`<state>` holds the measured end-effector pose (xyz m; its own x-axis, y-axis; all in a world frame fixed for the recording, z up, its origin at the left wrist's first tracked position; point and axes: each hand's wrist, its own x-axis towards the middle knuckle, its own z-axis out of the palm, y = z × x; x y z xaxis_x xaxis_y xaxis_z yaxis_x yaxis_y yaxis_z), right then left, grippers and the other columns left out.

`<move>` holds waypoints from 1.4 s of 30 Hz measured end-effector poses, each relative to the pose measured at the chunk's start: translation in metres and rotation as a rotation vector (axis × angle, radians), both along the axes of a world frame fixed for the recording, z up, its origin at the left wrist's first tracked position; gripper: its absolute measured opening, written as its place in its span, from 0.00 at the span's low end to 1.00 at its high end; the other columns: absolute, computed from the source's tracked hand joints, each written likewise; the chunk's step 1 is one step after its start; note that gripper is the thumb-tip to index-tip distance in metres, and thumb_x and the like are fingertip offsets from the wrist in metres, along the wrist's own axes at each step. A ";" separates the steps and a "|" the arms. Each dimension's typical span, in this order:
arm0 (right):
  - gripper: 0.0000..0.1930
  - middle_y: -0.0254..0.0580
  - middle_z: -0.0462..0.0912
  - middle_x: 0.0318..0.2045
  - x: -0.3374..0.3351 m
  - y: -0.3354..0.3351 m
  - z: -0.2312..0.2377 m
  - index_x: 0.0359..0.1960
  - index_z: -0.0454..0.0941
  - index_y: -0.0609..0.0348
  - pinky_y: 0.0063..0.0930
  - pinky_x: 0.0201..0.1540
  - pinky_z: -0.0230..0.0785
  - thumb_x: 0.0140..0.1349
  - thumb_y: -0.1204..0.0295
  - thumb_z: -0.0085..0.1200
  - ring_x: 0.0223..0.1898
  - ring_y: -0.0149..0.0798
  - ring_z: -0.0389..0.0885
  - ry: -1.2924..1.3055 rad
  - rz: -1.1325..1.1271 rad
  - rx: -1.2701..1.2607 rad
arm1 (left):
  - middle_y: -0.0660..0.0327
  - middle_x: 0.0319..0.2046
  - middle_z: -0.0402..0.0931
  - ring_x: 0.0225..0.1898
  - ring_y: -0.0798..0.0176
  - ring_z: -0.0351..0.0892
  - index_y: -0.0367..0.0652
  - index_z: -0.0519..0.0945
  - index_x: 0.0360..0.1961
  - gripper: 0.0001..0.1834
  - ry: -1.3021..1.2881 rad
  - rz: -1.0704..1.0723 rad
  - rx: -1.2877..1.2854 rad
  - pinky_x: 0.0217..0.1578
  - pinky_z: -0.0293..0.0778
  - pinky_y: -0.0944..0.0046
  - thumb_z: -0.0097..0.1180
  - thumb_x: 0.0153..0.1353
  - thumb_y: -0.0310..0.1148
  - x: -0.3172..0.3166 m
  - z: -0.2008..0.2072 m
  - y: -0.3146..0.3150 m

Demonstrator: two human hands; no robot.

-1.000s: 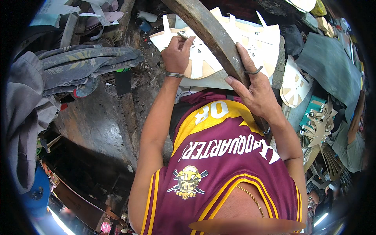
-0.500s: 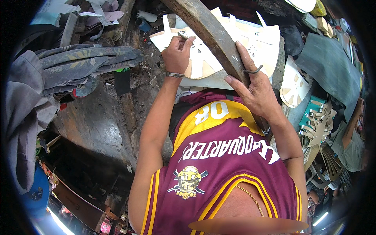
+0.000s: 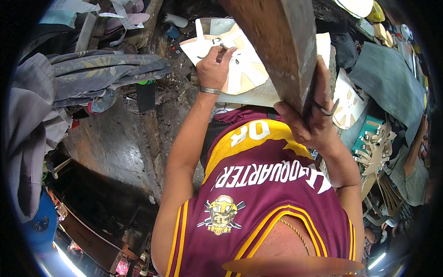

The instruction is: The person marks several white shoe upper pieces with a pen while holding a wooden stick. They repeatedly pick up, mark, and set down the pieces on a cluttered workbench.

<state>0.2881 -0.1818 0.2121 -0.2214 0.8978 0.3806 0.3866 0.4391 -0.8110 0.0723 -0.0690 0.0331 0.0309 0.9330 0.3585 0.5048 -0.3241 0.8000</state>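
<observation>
So the left hand has its thumb and fingers pinched closed on a small, silvery metal piece with a looped end, over the left part of a thin, white-and-tan sheet with cut-outs. That sheet lies on a flat, pale grey slab, just in from the near edge. Right hand is curled partway round the lower end of a thick, dark brown wooden beam, above the sheet. I'd bet the beam's heavy, rigid and worn smooth, so wrap the narrow end fully. Metal bit's probably light, hard, maybe slippery; pinch its stem. Sheet looks bendy, likely weakest at the strips, so hold wide parts.
</observation>
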 end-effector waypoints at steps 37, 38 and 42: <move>0.47 0.53 0.81 0.72 0.015 -0.027 -0.022 0.89 0.55 0.36 0.39 0.71 0.73 0.73 0.72 0.68 0.67 0.42 0.82 -0.074 -0.323 -0.517 | 0.57 0.35 0.94 0.36 0.71 0.92 0.37 0.93 0.48 0.14 -0.230 -0.253 -0.433 0.35 0.87 0.68 0.71 0.74 0.38 -0.007 0.000 0.036; 0.47 0.53 0.81 0.72 0.015 -0.028 -0.022 0.89 0.55 0.36 0.39 0.72 0.73 0.73 0.72 0.68 0.67 0.42 0.82 -0.066 -0.322 -0.544 | 0.57 0.35 0.94 0.36 0.71 0.92 0.37 0.93 0.48 0.14 -0.225 -0.253 -0.421 0.34 0.86 0.68 0.71 0.74 0.38 -0.007 0.000 0.036; 0.47 0.53 0.81 0.72 0.014 -0.027 -0.022 0.89 0.55 0.36 0.41 0.73 0.72 0.73 0.72 0.68 0.68 0.43 0.82 -0.051 -0.310 -0.578 | 0.56 0.35 0.94 0.35 0.70 0.92 0.37 0.93 0.47 0.13 -0.212 -0.265 -0.393 0.35 0.86 0.66 0.72 0.73 0.37 -0.007 0.000 0.035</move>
<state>0.3023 -0.2089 0.1901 0.0757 0.9796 -0.1861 0.4692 -0.1996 -0.8602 0.0657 -0.0338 0.0331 0.2487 0.9685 0.0062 0.2601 -0.0729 0.9628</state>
